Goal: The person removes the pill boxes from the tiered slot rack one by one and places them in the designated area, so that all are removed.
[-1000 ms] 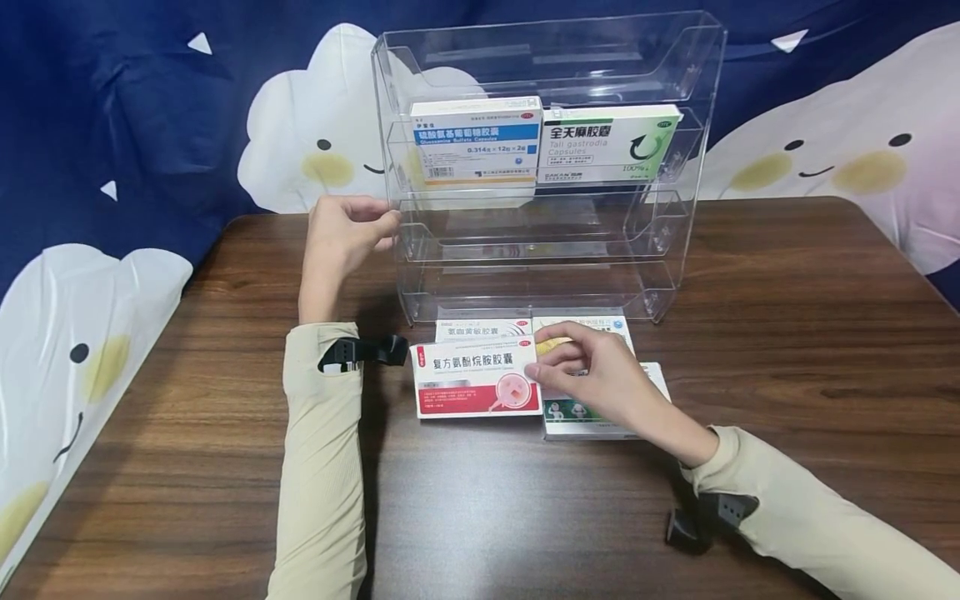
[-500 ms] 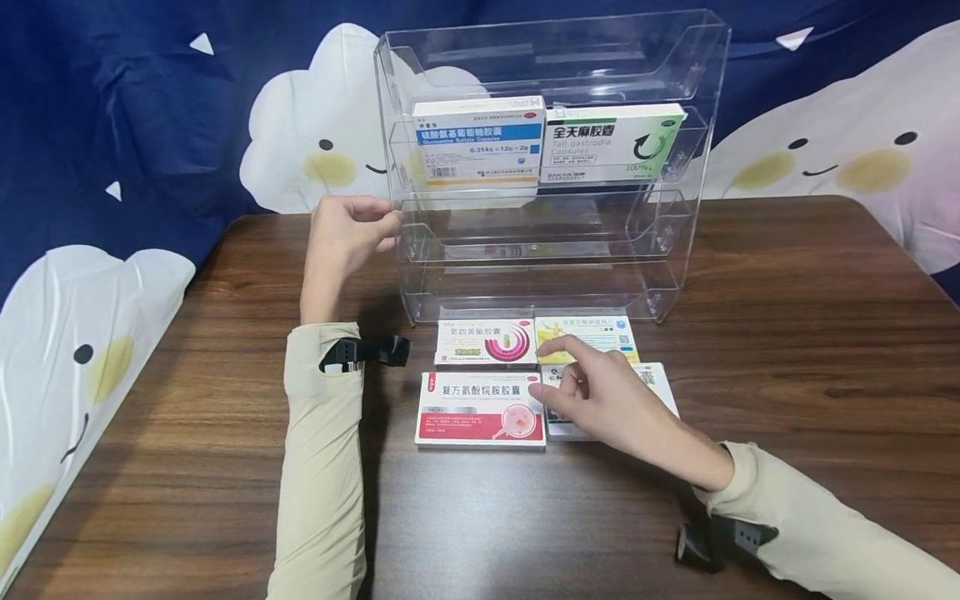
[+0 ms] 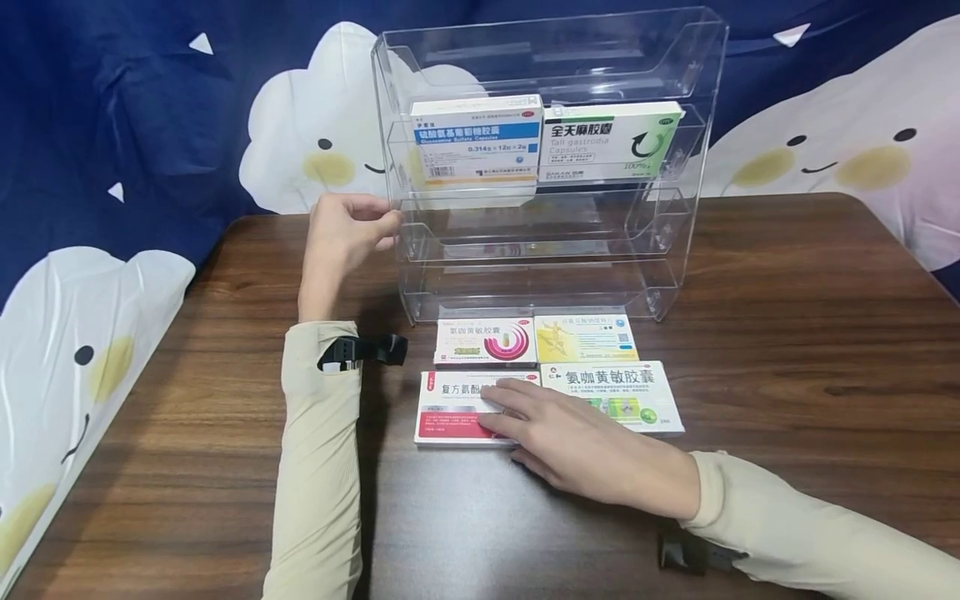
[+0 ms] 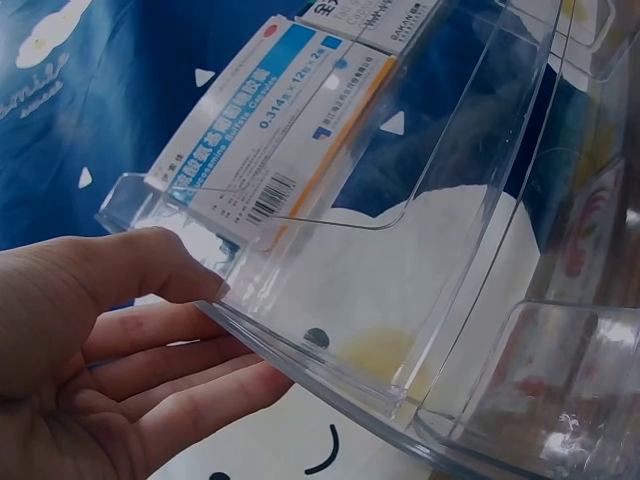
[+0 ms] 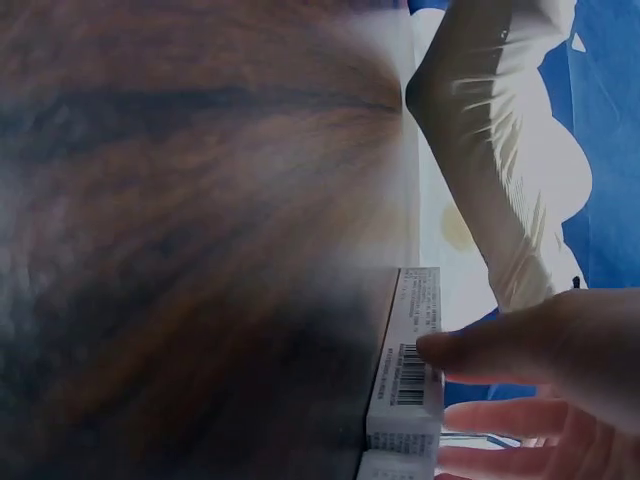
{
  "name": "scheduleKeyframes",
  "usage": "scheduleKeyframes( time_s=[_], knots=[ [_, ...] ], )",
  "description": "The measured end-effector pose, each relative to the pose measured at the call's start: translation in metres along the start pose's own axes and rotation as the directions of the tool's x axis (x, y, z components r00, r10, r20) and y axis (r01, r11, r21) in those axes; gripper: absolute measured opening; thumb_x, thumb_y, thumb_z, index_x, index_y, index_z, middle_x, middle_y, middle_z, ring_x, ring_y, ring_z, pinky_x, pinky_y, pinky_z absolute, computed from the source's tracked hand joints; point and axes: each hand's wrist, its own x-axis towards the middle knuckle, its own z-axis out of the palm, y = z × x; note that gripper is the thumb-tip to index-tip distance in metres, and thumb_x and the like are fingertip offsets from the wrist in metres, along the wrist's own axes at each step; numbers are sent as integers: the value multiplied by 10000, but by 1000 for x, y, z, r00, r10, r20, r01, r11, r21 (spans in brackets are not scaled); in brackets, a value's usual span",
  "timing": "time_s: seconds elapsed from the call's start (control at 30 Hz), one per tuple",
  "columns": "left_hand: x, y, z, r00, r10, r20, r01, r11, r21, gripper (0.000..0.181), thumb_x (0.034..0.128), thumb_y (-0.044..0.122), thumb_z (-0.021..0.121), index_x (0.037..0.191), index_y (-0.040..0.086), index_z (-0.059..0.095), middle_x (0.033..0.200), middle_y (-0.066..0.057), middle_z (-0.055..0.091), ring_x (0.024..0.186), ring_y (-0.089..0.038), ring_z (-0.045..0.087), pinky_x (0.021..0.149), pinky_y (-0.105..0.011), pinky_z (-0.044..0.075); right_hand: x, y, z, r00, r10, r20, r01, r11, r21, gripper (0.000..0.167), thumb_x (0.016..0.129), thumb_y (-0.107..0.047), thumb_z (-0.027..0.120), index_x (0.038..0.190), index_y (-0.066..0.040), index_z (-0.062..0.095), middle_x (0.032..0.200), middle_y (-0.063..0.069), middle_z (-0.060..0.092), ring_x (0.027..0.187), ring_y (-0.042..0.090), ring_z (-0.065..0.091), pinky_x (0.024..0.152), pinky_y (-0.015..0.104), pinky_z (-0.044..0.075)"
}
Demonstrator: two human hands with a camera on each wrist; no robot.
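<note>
My left hand (image 3: 341,242) pinches the left side edge of a clear plastic display rack (image 3: 532,250), thumb on one face and fingers behind, as the left wrist view shows. My right hand (image 3: 592,450) lies over the right part of a red-and-white medicine box (image 3: 453,423), fingers fairly straight across its top. In the right wrist view, the thumb touches the barcode side of this box (image 5: 408,312). To its right lies a white-and-green medicine box (image 3: 615,383), partly under the hand. Behind them lie a pink-ringed medicine box (image 3: 472,342) and a yellow-and-white medicine box (image 3: 592,340).
Two medicine boxes stand upright on an upper tier of the rack: a blue-and-white one (image 3: 480,146) and a green-and-white one (image 3: 603,150). The rack stands on a brown wooden table (image 3: 787,350). A blue cloth (image 3: 150,100) with cloud faces hangs behind.
The red-and-white box has come down flat on the table in front of the pink-ringed one. My right hand let it go, then moved left over it. The left hand stays put.
</note>
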Motion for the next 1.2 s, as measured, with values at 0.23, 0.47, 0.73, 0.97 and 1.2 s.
scheduleKeyframes(
  time_s=[0.23,0.47,0.73,0.97,1.2],
  knots=[
    [0,-1,0,1000,8,-6,-8,1000,4,262,866,82,679,1087,-59,693,1068,-212,690,628,-11,671,737,-227,598,1,4,3,1000,18,-26,-18,1000,3,383,845,-98,718,1214,-39,638,1290,159,594,1216,302,543,1037,439,475],
    [1,0,1,1000,-10,0,10,1000,-8,277,869,81,681,1109,-57,684,1096,-214,682,631,-11,668,729,-203,594,2,8,3,999,31,-36,-31,1000,0,392,833,-102,730,1210,-37,644,1280,162,598,1217,320,540,1039,456,469],
    [0,-1,0,1000,-5,-9,5,1000,17,270,867,93,676,1099,-46,693,1098,-206,684,633,-1,666,760,-241,596,4,18,-6,998,33,-51,-30,998,55,443,827,-159,754,1230,-29,625,1280,167,590,1200,308,547,1000,446,504],
    [0,-1,1,1000,-2,-8,2,1000,6,273,867,88,675,1100,-55,690,1099,-211,683,639,-2,665,772,-257,596,5,58,-68,924,175,-341,-162,984,68,461,789,-58,776,1206,36,603,1224,207,612,1157,341,565,1008,469,490],
    [0,-1,0,1000,-9,-7,9,1000,19,275,869,88,669,1109,-46,689,1109,-206,682,636,12,655,787,-271,594,8,109,-130,791,273,-547,-362,930,-59,413,817,15,737,1203,63,599,1190,255,624,1090,428,579,1001,512,466]
  ],
)
